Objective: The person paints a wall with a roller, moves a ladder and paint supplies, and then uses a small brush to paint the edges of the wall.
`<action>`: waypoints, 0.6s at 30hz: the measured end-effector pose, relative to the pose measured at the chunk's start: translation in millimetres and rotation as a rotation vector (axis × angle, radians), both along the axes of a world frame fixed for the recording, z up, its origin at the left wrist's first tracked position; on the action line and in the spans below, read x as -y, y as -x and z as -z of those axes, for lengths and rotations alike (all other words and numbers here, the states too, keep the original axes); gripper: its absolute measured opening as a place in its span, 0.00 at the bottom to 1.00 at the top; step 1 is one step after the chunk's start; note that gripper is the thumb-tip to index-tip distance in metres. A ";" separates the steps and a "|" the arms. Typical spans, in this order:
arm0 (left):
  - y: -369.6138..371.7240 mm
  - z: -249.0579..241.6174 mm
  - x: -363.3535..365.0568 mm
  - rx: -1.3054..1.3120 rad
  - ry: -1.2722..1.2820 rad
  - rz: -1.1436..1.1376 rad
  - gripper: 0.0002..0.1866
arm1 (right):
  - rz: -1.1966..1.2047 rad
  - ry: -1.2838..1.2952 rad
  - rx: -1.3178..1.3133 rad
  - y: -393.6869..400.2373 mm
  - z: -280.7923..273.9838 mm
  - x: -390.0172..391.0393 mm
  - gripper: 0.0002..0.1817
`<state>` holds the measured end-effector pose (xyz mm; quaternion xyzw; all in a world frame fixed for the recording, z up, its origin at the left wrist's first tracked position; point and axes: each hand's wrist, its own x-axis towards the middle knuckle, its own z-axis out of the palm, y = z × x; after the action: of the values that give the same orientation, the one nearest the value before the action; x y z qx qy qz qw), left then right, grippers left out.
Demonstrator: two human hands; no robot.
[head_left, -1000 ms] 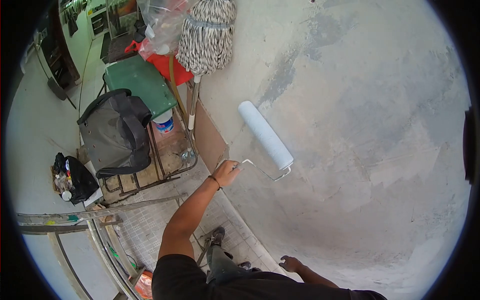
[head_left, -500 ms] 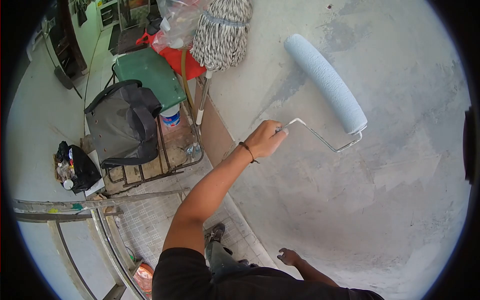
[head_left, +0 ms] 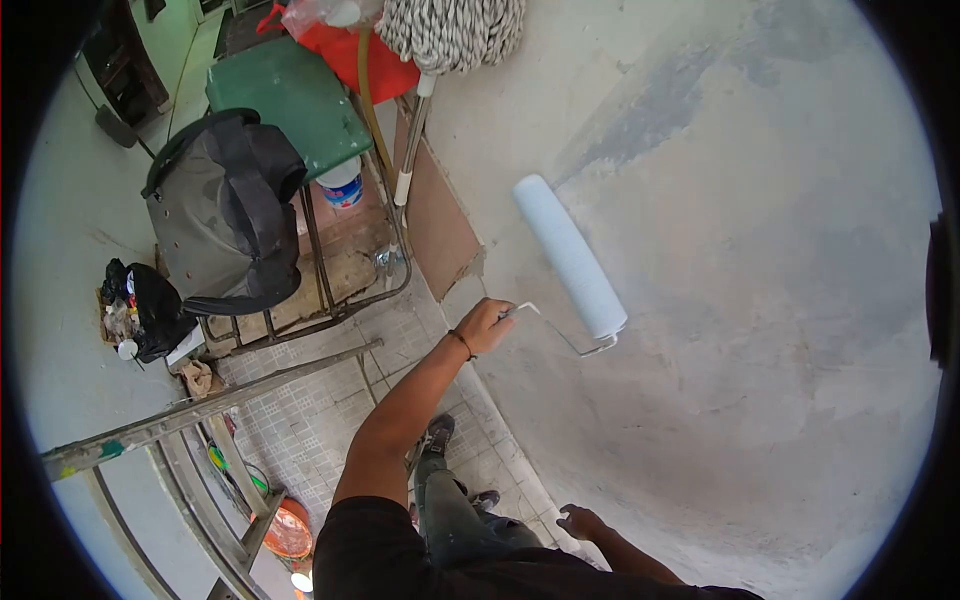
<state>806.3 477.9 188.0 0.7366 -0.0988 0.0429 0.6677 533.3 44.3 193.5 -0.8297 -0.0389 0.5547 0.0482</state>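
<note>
My left hand [head_left: 490,325] is wrapped round the handle end of a paint roller [head_left: 572,255], with a dark bracelet on the wrist. The roller has a long, pale blue sleeve on a bent metal frame [head_left: 556,330]. Its sleeve lies slanted against the patchy grey wall [head_left: 760,330]. Lower down, close to the wall's foot, my right hand [head_left: 582,522] hangs with loosely curled fingers that stand apart. I make out no tool in it.
A green-topped seat [head_left: 290,105] with a grey-black bag [head_left: 225,215] stands left, beside a string mop [head_left: 455,35]. A ladder [head_left: 210,415] fills the lower left near an orange bucket [head_left: 288,528]. Black plastic bags [head_left: 160,315] sit on the floor.
My left hand has moved the roller down along the wall and somewhat left. The view has tilted lower, showing more floor and legs. My right hand stays low.
</note>
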 end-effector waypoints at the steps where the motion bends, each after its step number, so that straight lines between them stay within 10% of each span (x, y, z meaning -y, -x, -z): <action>1: 2.6 15.1 -1.6 -0.019 -0.038 -0.004 0.14 | 0.002 0.007 -0.012 0.8 -0.9 -0.8 0.28; 18: 61.3 190.2 -32.3 -0.347 -0.438 -0.003 0.14 | 0.113 -0.094 -0.037 10.7 29.6 -12.3 0.24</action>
<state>745.0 510.2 -2.3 0.8599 0.0111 -0.1054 0.4994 522.6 56.6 163.9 -0.8169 -0.0174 0.5641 0.1192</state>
